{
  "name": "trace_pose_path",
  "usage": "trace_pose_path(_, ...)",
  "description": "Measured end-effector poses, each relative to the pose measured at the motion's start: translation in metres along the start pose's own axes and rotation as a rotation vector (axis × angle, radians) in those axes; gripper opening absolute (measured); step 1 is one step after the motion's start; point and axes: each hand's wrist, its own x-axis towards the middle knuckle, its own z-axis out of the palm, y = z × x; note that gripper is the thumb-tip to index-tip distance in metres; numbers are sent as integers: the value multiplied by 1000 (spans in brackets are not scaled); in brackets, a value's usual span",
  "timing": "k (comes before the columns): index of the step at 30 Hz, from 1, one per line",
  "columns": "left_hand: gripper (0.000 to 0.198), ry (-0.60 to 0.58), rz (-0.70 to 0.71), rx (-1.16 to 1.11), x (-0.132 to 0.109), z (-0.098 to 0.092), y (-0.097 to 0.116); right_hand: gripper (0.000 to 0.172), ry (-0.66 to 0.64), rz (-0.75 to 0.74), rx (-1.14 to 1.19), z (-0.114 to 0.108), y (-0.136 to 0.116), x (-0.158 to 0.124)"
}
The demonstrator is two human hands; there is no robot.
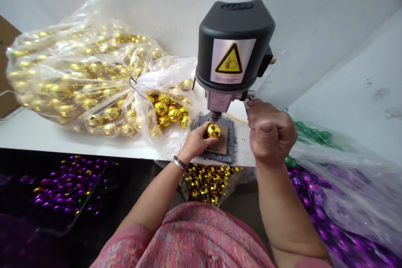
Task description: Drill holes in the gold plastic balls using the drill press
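My left hand (197, 140) pinches a shiny gold faceted ball (214, 130) from its left side, holding it on a brown board (221, 144) under the chuck of a black bench drill press (235, 46). A dark spot shows on top of the ball, right below the drill tip; whether the bit is inside it I cannot tell. On the press's right side, my right hand (271, 132) is closed around the feed lever (250, 95). The board rests on the grey metal base (231, 157), with dark crumbs scattered around it.
Left on the white table (125, 144) lies a tied clear bag (72, 75) of gold balls, with loose gold balls (168, 111) beside it. Below the table edge is a bag of gold balls (210, 184). Purple balls (67, 184) are lower left; purple (339, 222) and green ones (314, 134) are right.
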Motion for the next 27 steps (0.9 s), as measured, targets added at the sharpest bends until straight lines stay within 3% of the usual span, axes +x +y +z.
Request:
trace_pose_path(11, 64, -14, 21, -33, 1, 1, -6, 16, -14, -32, 8, -3, 6, -6)
trace_pose_path(21, 67, -26, 1, -43, 0, -1, -2, 30, 49, -32, -61, 2, 6, -18)
trace_pose_path(24, 67, -13, -21, -32, 0, 1, -2, 38, 74, -10, -51, 6, 1, 0)
trace_pose_path(27, 66, 3, -45, -63, 0, 2, -2, 47, 223, 186, -62, 14, -7, 36)
